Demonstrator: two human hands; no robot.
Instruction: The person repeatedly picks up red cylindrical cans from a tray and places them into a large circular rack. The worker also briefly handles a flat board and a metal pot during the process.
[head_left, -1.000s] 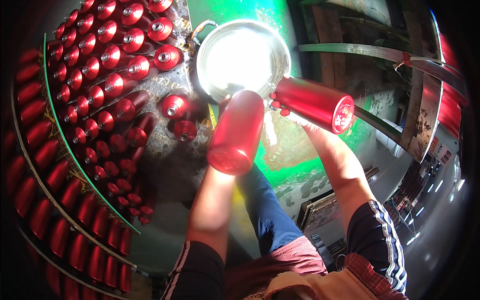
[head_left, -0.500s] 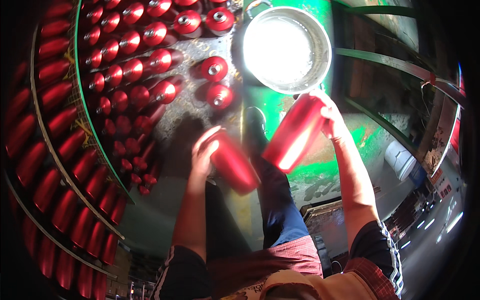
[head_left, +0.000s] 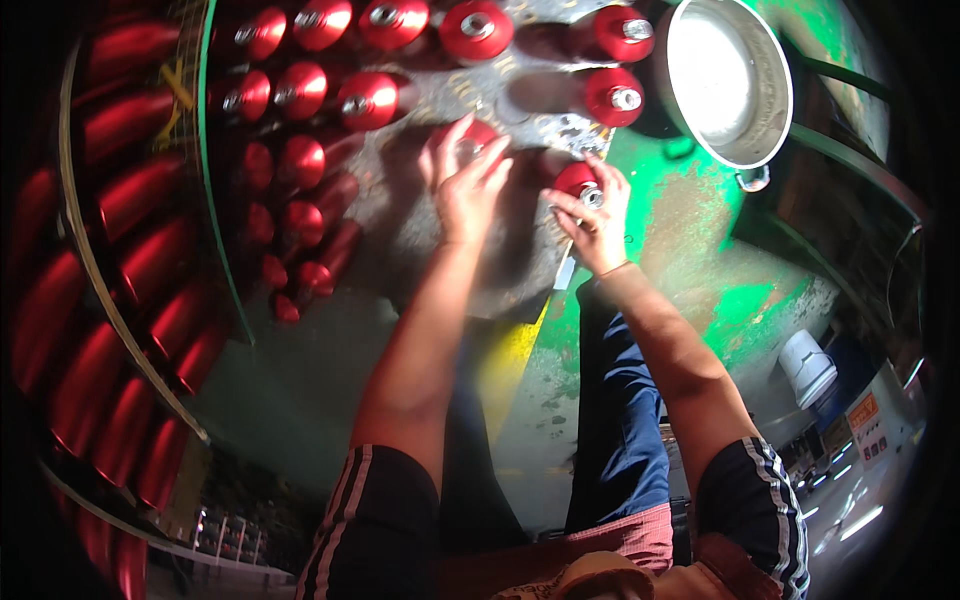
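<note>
Two red metal cylinders with rounded tops stand upright at the near part of the dark worn surface, one at each hand. My left hand (head_left: 467,190) has its fingers curled round the top of the left red cylinder (head_left: 474,134), hiding part of it. My right hand (head_left: 600,215) has thumb and fingers around the right red cylinder (head_left: 574,178), whose silver neck shows between them. How firmly each hand grips is hard to see.
Rows of similar red cylinders (head_left: 322,22) stand to the left and far side. A metal pot (head_left: 783,90) with a bright inside is at the far right on green-painted floor (head_left: 690,190). More red cylinders lie behind a green-edged rail (head_left: 205,150). A white bucket (head_left: 806,365) is on the right.
Both hands have moved away from me with the cylinders, which were held tilted in the air and now stand upright on the surface. The view has shifted, so the pot appears further right.
</note>
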